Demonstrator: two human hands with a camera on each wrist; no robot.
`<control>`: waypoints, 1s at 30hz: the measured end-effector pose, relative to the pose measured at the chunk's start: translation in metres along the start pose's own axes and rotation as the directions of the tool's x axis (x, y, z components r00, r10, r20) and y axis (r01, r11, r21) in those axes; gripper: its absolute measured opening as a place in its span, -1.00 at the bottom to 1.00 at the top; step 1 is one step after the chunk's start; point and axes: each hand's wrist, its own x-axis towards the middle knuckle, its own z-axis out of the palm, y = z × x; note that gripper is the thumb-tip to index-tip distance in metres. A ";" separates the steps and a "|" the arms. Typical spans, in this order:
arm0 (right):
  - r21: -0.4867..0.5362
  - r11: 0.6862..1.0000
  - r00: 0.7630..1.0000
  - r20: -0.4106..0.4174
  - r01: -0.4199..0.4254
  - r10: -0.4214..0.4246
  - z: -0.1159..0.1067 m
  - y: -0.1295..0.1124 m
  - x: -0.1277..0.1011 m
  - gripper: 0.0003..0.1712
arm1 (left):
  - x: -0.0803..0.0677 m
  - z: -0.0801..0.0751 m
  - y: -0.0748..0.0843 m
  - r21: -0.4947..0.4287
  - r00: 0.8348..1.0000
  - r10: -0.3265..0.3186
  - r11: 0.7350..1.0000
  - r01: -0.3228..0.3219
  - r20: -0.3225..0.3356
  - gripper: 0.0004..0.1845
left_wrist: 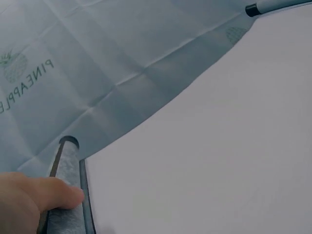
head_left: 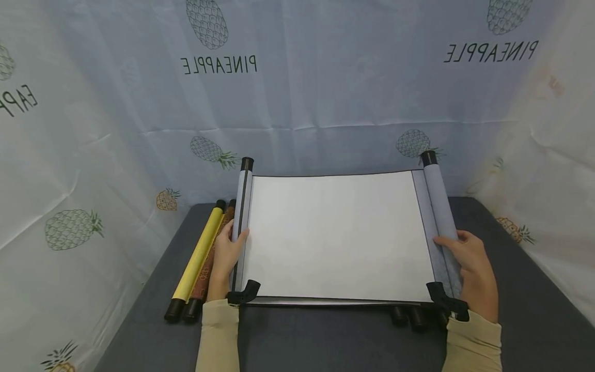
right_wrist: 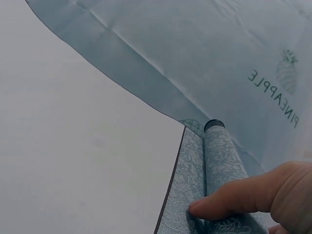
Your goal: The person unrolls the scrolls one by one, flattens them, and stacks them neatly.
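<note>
An unrolled scroll (head_left: 337,237) with a blank white face is held spread above the dark table. My left hand (head_left: 228,253) grips its thin grey left rod (head_left: 243,217), thumb (left_wrist: 53,192) over the rod (left_wrist: 68,195). At the other side, my right hand (head_left: 471,268) grips the thicker rolled-up end (head_left: 440,217), thumb (right_wrist: 229,200) lying across the patterned blue-grey roll (right_wrist: 222,156). Both rods have black end caps. The white sheet (left_wrist: 214,136) fills most of both wrist views (right_wrist: 83,146).
A yellow rolled scroll (head_left: 197,256) and a brown patterned one (head_left: 209,263) lie on the grey table (head_left: 325,336) left of my left hand. More dark scroll ends (head_left: 411,315) show under the open scroll's near edge. Pineapple-print cloth (head_left: 297,82) walls the back and sides.
</note>
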 end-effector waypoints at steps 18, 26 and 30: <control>0.022 1.000 1.000 0.010 -0.002 0.002 0.000 0.003 0.001 -0.03 | 0.002 -0.003 -0.006 0.091 0.994 0.010 0.996 -0.021 0.113 -0.22; 0.021 1.000 0.999 0.049 -0.018 0.017 -0.004 0.005 0.002 0.01 | 0.000 -0.006 -0.007 0.072 0.992 0.084 0.993 -0.091 0.097 0.06; -0.013 0.999 0.996 0.085 -0.032 0.033 -0.009 0.010 0.004 0.05 | -0.001 -0.005 -0.010 0.058 0.992 0.080 0.995 -0.086 0.100 0.00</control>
